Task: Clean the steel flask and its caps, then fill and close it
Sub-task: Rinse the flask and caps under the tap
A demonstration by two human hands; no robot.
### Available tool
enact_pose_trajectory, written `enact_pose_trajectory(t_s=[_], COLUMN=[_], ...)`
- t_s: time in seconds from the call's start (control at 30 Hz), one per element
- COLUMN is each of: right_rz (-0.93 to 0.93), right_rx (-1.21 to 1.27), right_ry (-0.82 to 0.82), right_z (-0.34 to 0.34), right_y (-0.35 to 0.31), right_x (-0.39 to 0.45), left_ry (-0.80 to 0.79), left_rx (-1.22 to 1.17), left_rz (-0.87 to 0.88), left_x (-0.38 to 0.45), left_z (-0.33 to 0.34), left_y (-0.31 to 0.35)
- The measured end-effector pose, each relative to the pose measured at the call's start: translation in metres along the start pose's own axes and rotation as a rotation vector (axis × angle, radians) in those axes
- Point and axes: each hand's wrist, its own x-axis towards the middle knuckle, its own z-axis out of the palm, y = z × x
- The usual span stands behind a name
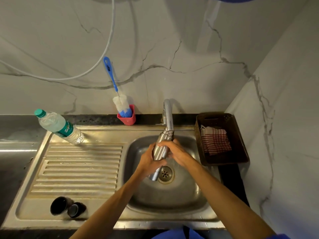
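Note:
Over the sink basin I hold the steel flask tilted, its mouth up under the tap spout. My left hand grips the flask's lower body. My right hand wraps its fingers round the middle of the flask from the right. Water seems to run down past the flask toward the drain. Two dark caps, a larger one and a smaller one, lie on the draining board at the front left.
A plastic water bottle stands at the back of the ribbed draining board. A blue bottle brush stands in a red holder by the wall. A brown basket holding a striped cloth sits right of the sink.

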Motion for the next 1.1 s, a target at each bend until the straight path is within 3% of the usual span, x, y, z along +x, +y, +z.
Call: enact_pose_trajectory(t_s=[0.07,0.17,0.27,0.4,0.6,0.7,0.83,1.0,1.1], right_rz=[-0.058,-0.148,-0.128,-0.068,-0.011,-0.019,-0.145,-0.211,-0.312], right_rx=[0.02,-0.077,-0.166,-0.111,0.198,0.254,0.246,-0.007,-0.159], right_ry=[0.054,0.265,0.175,0.0,0.299,0.269,0.126,0.067,0.227], right_z=[-0.002,0.002,0.002,-0.005,-0.001,-0.007,-0.016,-0.03,-0.038], right_y=[-0.002,-0.01,-0.012,-0.01,-0.013,-0.012,-0.01,-0.025,-0.038], right_x=[0.002,0.006,0.004,0.002,0.005,0.005,-0.002,-0.005,-0.011], left_ry=[0.017,0.025,-0.035,-0.027,0.127,0.164,0.227,0.208,0.187], left_rx=[-0.038,-0.022,-0.059,-0.348,-1.026,-1.232,-1.268,-1.216,-1.252], left_rz=[0.013,-0.061,-0.111,-0.154,-0.338,-0.389,-0.482,-0.629,-0.648], left_x=[-0.002,-0.007,-0.016,-0.029,-0.033,-0.027,-0.012,0.011,0.021], left_z=[0.001,0.005,0.01,0.016,0.022,0.027,0.032,0.039,0.042], left_y=[-0.001,-0.014,-0.027,-0.031,-0.017,-0.007,0.002,0.02,0.034])
